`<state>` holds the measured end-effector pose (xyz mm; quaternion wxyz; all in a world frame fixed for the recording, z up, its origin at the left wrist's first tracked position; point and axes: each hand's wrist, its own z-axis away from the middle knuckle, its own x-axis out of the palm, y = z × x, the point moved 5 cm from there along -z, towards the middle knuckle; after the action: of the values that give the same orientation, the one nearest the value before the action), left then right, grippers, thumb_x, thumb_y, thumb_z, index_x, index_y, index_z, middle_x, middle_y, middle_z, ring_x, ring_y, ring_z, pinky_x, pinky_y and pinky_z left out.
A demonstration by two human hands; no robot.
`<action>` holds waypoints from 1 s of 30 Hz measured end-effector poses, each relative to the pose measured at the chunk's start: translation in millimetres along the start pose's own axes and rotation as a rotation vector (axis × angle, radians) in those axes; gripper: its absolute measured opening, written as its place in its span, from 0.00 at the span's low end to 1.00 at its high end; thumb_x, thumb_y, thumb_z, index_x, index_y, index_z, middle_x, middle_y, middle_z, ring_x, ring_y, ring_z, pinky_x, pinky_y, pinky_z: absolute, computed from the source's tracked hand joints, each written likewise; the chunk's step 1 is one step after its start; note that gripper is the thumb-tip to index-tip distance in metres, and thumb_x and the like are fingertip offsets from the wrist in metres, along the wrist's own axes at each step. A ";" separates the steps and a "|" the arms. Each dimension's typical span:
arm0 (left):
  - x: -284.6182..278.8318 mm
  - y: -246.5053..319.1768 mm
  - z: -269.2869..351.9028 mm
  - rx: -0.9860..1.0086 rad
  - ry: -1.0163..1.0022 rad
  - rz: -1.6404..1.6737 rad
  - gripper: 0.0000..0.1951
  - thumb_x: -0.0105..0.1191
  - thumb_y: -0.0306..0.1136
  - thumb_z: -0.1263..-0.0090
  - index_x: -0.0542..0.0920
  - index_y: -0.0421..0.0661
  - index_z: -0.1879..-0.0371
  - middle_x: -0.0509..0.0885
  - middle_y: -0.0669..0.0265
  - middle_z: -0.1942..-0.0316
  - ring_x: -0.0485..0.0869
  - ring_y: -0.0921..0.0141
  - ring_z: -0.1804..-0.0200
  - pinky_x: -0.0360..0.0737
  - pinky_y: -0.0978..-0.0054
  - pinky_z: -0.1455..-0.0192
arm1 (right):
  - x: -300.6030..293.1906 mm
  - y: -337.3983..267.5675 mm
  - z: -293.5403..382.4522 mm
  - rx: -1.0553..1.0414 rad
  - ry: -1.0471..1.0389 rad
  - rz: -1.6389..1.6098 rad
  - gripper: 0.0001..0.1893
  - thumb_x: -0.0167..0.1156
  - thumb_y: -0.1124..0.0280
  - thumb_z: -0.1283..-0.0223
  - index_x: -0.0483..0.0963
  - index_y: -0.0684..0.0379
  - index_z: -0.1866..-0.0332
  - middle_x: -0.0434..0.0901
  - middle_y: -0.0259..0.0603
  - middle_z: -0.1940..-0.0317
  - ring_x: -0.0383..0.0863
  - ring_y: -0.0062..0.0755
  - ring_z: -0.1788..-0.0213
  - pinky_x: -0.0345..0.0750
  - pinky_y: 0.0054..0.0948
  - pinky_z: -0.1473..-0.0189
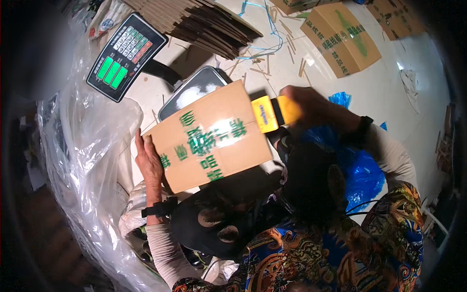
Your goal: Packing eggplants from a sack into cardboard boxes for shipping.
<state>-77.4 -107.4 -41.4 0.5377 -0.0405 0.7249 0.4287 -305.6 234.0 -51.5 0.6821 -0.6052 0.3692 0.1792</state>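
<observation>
A cardboard box (215, 146) with green printing and shiny clear tape across its face lies tilted before me. My left hand (149, 160) rests against its left end, with the fingers along the edge. At the box's right end, my right hand (303, 104), somewhat blurred, grips a yellow tape dispenser (265, 114) with a dark band; the dispenser touches or nearly touches the box edge. Just beyond the box is the metal platform of a scale (193, 91). Its keypad and display unit (126, 56), with green lit windows, stands at the upper left.
Flattened cardboard (215, 29) is stacked beyond the scale. Another printed carton (341, 40) stands at the upper right, near blue twine (277, 40) and scattered strips on the tiled floor. Clear plastic sheeting (84, 153) spreads on the left; blue plastic (361, 175) lies at the right.
</observation>
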 end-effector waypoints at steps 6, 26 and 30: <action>-5.6 -2.8 -2.2 -0.025 -0.043 -0.004 0.25 0.36 0.47 0.23 0.63 0.46 0.34 0.80 0.54 0.72 0.76 0.69 0.70 0.74 0.71 0.64 | 39.3 10.4 -0.8 -0.020 0.170 -0.127 0.33 0.74 0.66 0.65 0.64 0.64 0.52 0.73 0.53 0.62 0.77 0.55 0.58 0.75 0.40 0.55; -7.5 -26.7 -3.0 -0.055 -0.032 -0.037 0.28 0.37 0.51 0.24 0.61 0.45 0.32 0.79 0.47 0.50 0.79 0.62 0.51 0.73 0.70 0.46 | 81.7 96.2 61.9 0.196 0.129 0.179 0.22 0.66 0.56 0.52 0.67 0.60 0.61 0.71 0.48 0.70 0.76 0.49 0.65 0.73 0.40 0.62; -1.4 -23.0 -4.0 -0.066 -0.047 0.025 0.28 0.38 0.50 0.24 0.61 0.43 0.32 0.76 0.47 0.46 0.77 0.63 0.47 0.71 0.71 0.42 | 109.4 99.1 43.4 0.268 0.181 0.217 0.21 0.60 0.53 0.48 0.68 0.59 0.59 0.73 0.44 0.75 0.77 0.39 0.73 0.73 0.36 0.73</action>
<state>-67.9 -125.1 -53.3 0.5477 -0.0392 0.6979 0.4598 -289.1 273.5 -199.3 0.6974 -0.4791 0.5126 0.1456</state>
